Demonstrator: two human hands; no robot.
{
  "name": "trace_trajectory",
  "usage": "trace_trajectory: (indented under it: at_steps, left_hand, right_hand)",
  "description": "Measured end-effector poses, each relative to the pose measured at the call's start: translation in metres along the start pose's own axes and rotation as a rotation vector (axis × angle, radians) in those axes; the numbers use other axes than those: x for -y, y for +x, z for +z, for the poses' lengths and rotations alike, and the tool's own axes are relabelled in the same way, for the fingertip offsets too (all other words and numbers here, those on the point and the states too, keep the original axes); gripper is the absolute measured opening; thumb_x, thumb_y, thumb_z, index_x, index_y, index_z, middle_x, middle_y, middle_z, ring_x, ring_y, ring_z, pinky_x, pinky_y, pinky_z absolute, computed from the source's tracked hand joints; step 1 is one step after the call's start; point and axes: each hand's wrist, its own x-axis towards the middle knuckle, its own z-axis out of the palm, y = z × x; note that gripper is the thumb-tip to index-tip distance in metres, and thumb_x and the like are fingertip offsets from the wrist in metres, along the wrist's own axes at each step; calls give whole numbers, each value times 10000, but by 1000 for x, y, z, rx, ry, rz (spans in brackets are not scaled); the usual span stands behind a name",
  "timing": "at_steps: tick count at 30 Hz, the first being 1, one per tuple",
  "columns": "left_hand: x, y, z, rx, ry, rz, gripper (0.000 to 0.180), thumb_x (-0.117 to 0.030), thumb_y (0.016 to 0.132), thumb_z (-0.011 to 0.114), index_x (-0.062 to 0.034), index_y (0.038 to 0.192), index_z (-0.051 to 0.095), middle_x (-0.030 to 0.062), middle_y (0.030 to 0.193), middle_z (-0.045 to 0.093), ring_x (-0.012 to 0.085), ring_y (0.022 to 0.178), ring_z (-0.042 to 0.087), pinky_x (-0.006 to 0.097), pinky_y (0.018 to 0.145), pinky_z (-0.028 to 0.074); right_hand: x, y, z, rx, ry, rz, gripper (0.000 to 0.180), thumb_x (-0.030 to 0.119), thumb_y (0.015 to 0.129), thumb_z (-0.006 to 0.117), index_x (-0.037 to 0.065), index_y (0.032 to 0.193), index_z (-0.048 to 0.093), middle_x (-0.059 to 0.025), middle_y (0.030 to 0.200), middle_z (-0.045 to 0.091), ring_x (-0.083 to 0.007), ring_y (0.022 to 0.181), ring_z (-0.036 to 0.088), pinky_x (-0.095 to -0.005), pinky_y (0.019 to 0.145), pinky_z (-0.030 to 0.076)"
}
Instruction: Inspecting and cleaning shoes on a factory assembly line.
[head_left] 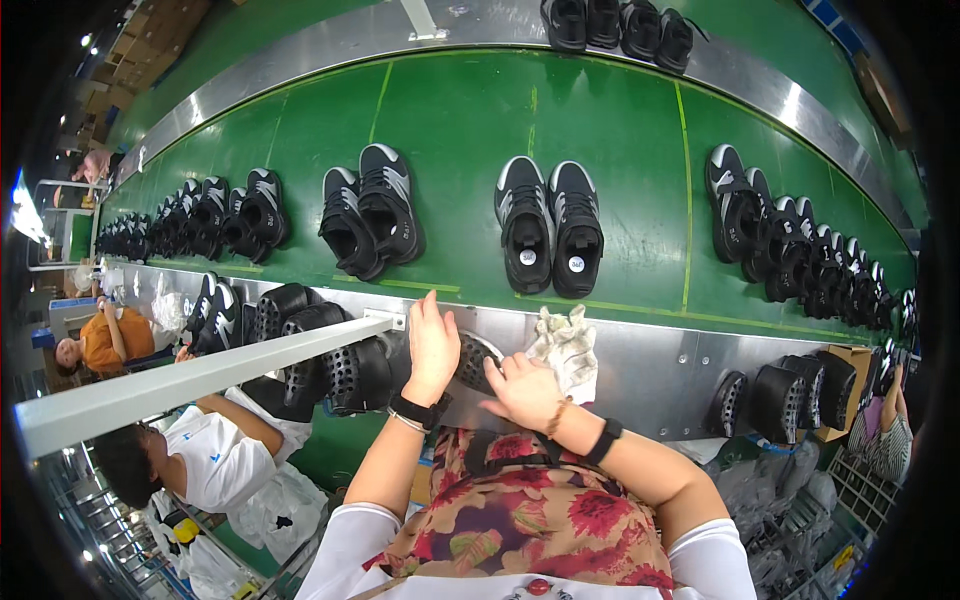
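Head view shows a black shoe with a perforated sole at the near metal edge of the green conveyor surface, gripped between both hands. Left hand closes over its side; right hand holds its other end, just beside a crumpled white cloth. Beyond, a black-and-white shoe pair rests mid-surface.
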Motion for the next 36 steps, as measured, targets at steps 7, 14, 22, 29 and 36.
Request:
trace_trajectory:
  at_steps: [7, 14, 22, 29, 36]
  left_hand:
    - [2, -18, -16, 53, 165, -19, 409, -221, 864, 612, 66, 1147, 543, 240, 1040, 583, 383, 959, 564, 423, 837, 466]
    - [-39, 16, 4, 85, -666, -111, 335, -199, 811, 720, 44, 1011, 607, 102, 839, 648, 137, 707, 589, 290, 659, 498]
    - [-29, 107, 44, 74, -460, -3, 322, -205, 912, 574, 52, 1106, 584, 208, 1033, 635, 289, 924, 634, 352, 819, 490]
    - [-34, 133, 50, 444, -805, -257, 283, -280, 780, 730, -11, 814, 650, 41, 707, 621, 120, 602, 571, 283, 521, 475]
    - [-1, 146, 42, 599, -803, -437, 176, -175, 835, 671, -22, 808, 589, 54, 724, 589, 148, 606, 557, 285, 509, 465]
  right_hand:
    - [9, -2, -11, 1, 22, 146, 616, 289, 752, 688, -35, 1236, 488, -118, 900, 577, -258, 865, 568, -364, 698, 499]
    - [-20, -8, -45, -67, 184, 203, 626, 328, 783, 678, -29, 1250, 462, -189, 954, 577, -343, 925, 562, -408, 772, 485]
    - [-62, -27, -107, -83, 674, 541, 497, 210, 762, 738, -18, 1162, 552, -143, 862, 663, -167, 744, 651, -284, 662, 513]
    - [-89, 26, -80, 176, 964, 390, 852, 202, 754, 740, 31, 1435, 259, -180, 1037, 644, -199, 916, 629, -313, 814, 486]
    - [-83, 84, -50, 333, 432, 379, 873, 287, 660, 735, -91, 1336, 333, -322, 892, 627, -439, 878, 626, -440, 772, 505]
